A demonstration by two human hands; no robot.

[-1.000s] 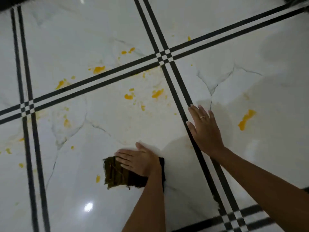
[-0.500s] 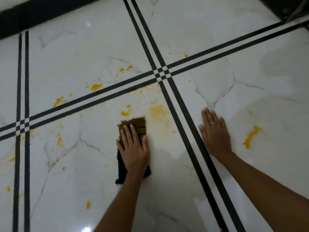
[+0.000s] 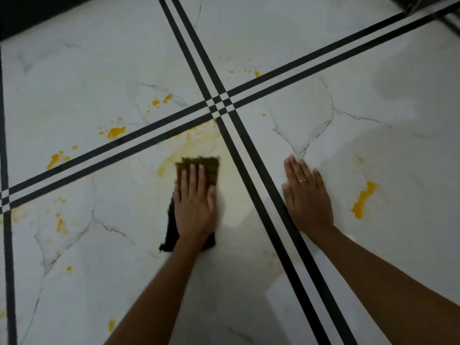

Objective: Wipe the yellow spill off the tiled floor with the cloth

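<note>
Most of the shot is the tiled floor (image 3: 99, 78), glossy white marble look w/ thin grey veins. Two black double-line borders (image 3: 219, 105) cross it and meet a bit above centre, and a third border (image 3: 8, 245) runs down the far left edge. There's a dark band (image 3: 37, 11) in the top left corner, can't tell what it is tbh.

Both forearms (image 3: 154, 295) come in from the bottom, bare. The left hand (image 3: 195, 207) lies flat on the cloth (image 3: 211, 168), fingers straight and close together, pressing it onto the tile, not curled round it. The right hand (image 3: 307, 197) is flat on the floor too, palm down, fingers straight, holding nothing. It's just across the diagonal border from the cloth.

The cloth is folded, olive-brown at the far end past the fingertips and near black at the wrist end. It sits on the tile below-left of the crossing, near the border but not on it.

The yellow spill (image 3: 199, 143) is a pale smeared arc right around the cloth's far end, reaching up toward the crossing. There's also a big blob (image 3: 363, 197) near the right hand but apart from it, splats (image 3: 115, 131) on the upper left tile, smaller drips (image 3: 59, 224) on the left, and specks (image 3: 257, 73) by the top border.

Smallest bit: a thin ring (image 3: 302, 180) on a right hand finger.
</note>
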